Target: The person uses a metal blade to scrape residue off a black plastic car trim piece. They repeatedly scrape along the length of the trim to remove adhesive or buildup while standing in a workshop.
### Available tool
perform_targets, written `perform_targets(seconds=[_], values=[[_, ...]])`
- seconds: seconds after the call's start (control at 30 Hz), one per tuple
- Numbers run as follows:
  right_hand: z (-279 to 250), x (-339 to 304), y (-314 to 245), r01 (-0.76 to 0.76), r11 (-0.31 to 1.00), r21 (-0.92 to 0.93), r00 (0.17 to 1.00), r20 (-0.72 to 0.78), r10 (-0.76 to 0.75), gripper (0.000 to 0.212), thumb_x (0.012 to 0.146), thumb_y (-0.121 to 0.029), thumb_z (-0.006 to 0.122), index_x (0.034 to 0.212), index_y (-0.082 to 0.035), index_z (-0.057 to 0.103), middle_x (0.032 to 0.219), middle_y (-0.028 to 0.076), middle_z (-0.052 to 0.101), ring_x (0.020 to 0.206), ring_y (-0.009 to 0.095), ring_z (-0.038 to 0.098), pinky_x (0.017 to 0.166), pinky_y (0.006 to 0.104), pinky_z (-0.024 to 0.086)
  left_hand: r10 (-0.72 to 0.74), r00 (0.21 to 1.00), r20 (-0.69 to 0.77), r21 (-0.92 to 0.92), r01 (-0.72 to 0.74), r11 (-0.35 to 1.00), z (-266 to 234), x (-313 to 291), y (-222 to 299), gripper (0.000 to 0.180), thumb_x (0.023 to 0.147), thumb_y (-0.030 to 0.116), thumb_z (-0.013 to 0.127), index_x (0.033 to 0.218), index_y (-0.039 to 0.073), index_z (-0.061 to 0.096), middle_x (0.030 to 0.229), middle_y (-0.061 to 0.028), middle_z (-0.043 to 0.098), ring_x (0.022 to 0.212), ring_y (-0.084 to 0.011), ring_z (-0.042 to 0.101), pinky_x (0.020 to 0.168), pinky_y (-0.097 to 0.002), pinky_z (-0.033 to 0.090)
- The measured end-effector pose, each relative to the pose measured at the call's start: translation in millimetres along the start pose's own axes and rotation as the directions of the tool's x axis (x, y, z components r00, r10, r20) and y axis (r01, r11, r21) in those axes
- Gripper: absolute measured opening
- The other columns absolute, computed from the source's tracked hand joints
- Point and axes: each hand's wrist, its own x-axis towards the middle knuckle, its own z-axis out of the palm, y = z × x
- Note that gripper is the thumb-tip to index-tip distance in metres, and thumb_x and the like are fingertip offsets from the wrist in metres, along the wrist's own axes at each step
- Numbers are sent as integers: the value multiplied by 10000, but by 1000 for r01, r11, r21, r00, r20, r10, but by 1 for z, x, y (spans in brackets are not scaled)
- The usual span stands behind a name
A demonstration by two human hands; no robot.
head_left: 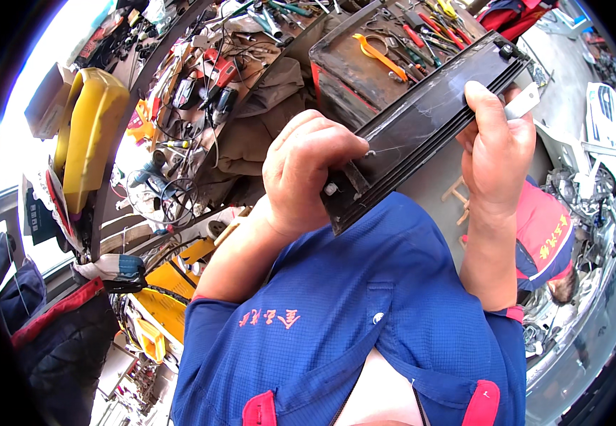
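A long black plastic panel [422,106], glossy and scratched with ridges along its near edge, is held up at a slant in front of my chest. My left hand [301,170] grips its lower left end, the thumb lying on its face. Toward the upper right end, my right hand [498,153] is closed on the near edge, thumb on top. A flat white piece [522,101] sticks out from between the right hand's fingers; its kind I cannot make out. The fingers under the panel are mostly hidden.
Behind the panel stands a metal tool cart [336,60] with pliers, screwdrivers and an orange-handled tool [379,57] on top. A cluttered bench [208,78] with cables lies left, near a yellow plastic shell [93,135]. At right, another person [546,231] bends by a car [596,312].
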Motion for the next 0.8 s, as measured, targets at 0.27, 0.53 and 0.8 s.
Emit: perform_targets(seconds=[0.27, 0.53, 0.8], values=[[-2, 1, -3, 5, 998, 69, 1000, 21, -6, 68, 989, -120, 679, 1041, -88, 648, 739, -77, 586, 495, -8, 405, 435, 187, 292, -91, 993, -69, -102, 84, 991, 10, -7, 7, 318, 750, -29, 782, 1025, 16, 629, 815, -84, 655, 648, -206, 591, 622, -313, 484], [-2, 4, -2, 42, 999, 19, 999, -4, -41, 91, 994, -114, 662, 1076, -75, 657, 767, -57, 628, 505, -2, 451, 433, 183, 308, -45, 992, -114, 2, 46, 999, 5, 2, 2, 426, 773, 18, 824, 1121, 43, 579, 854, -89, 661, 702, -219, 589, 662, -332, 485], [-7, 4, -3, 38, 999, 5, 999, 17, -38, 101, 998, -111, 646, 1088, -66, 658, 788, -58, 629, 513, -4, 450, 442, 188, 299, 72, 997, -32, 4, -72, 997, 10, 1, 6, 319, 742, 77, 794, 1021, 41, 642, 840, -67, 697, 667, -242, 613, 674, -359, 505]])
